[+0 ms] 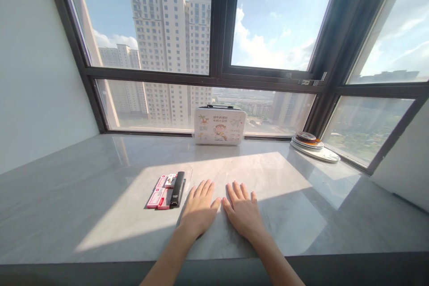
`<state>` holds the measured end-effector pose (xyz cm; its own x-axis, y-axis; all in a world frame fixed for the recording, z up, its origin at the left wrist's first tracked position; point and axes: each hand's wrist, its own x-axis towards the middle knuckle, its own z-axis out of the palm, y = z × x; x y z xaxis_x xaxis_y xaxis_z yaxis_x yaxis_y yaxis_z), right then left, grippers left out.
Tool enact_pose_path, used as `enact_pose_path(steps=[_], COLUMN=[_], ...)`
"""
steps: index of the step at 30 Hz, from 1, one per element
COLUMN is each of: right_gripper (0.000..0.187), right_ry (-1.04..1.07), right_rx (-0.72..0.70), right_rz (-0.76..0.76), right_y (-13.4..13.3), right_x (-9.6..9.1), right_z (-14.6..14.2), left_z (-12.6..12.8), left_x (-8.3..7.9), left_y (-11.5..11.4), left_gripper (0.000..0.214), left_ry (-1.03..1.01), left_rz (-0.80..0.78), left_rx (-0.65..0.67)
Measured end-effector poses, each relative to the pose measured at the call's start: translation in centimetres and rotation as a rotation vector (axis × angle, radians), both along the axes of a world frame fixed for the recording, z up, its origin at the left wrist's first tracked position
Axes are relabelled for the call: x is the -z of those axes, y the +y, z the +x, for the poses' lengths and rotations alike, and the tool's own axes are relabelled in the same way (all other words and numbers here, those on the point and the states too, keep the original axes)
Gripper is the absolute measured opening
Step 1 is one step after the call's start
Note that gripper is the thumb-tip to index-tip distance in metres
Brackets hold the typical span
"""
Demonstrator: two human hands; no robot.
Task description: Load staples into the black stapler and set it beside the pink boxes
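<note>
My left hand (199, 208) lies flat on the grey marble sill (100, 178), palm down, fingers stretched out, holding nothing. My right hand (243, 209) rests flat beside it, thumbs nearly touching, also open and empty. Just left of my left hand lies a small group of items: several pink-red packets (160, 192) and a black rectangular bar (177, 189), side by side in the sunlit patch. My left hand is close to the black bar without touching it.
A white tin case with a cartoon print (219, 126) stands upright against the window at the back centre. A stack of plates (313, 145) sits at the back right corner. Dark window frames surround the sill; a white wall rises on the left.
</note>
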<state>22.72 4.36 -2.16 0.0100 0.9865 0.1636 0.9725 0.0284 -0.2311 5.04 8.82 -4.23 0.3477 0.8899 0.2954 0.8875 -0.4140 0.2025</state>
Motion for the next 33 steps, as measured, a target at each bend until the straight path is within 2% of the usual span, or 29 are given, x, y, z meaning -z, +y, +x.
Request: enact_pose_path(steps=[21,33], right_gripper=[0.061,0.06], right_ry=[-0.004,-0.02], right_rx=[-0.004,-0.012], right_rz=[0.004,0.02], right_y=[-0.09,-0.01], right_x=[0.03,0.23], right_z=[0.08,0.12], left_z=[0.0,-0.03], left_x=[0.14,-0.4], left_y=[0.08,-0.3], left_gripper=[0.061,0.062], left_ry=[-0.011,-0.017], left_rz=[0.004,-0.002], left_rx=[-0.015,-0.015])
